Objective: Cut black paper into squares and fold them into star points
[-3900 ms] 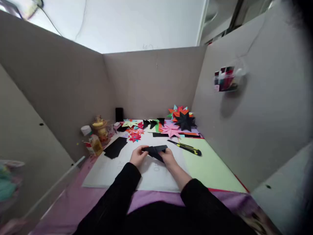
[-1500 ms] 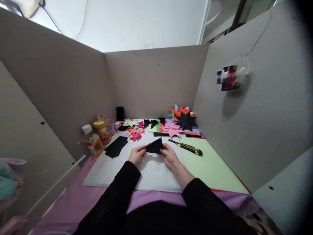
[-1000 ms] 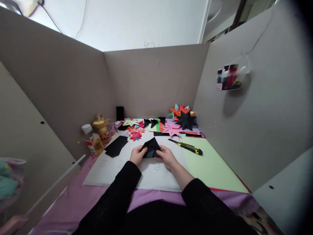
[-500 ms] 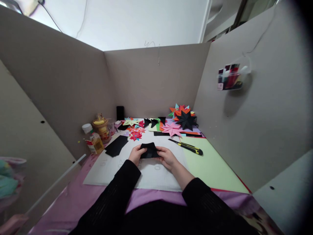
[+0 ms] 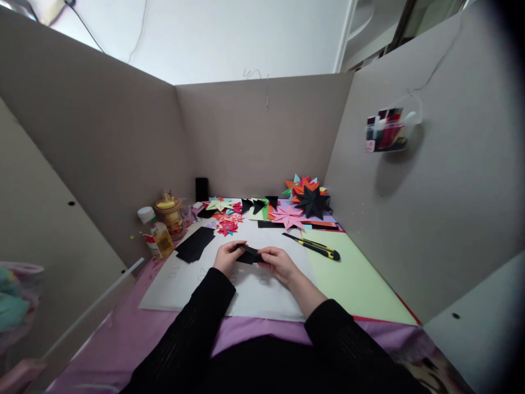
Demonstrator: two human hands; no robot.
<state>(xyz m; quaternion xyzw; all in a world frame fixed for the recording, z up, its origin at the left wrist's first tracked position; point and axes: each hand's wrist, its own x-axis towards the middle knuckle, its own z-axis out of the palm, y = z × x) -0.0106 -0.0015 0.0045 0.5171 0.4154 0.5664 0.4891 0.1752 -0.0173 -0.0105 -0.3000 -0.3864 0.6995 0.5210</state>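
Between my two hands is a small piece of black paper (image 5: 247,256), partly folded, held just above the white sheet (image 5: 262,301). My left hand (image 5: 228,257) pinches its left end, thumb on top. On the other end, my right hand (image 5: 279,264) is closed, thumb and fingers gripping the edge. The fingers cover parts of the paper, so its full shape is hidden. A stack of flat black paper (image 5: 196,244) lies to the left of my left hand. Right of my right hand, a yellow and black utility knife (image 5: 318,247) rests on pale green paper (image 5: 356,279).
Folded paper stars, including a black one (image 5: 312,201), a pink one (image 5: 288,216) and small red ones (image 5: 228,225), sit at the back. A glue bottle (image 5: 164,241) and a brown jar (image 5: 170,217) stand left. Grey panels (image 5: 262,137) enclose the table.
The black paper has been folded over and tilted, so it now looks narrower than before. Both hands stay in nearly the same place, with the left fingers shifted over its upper edge.
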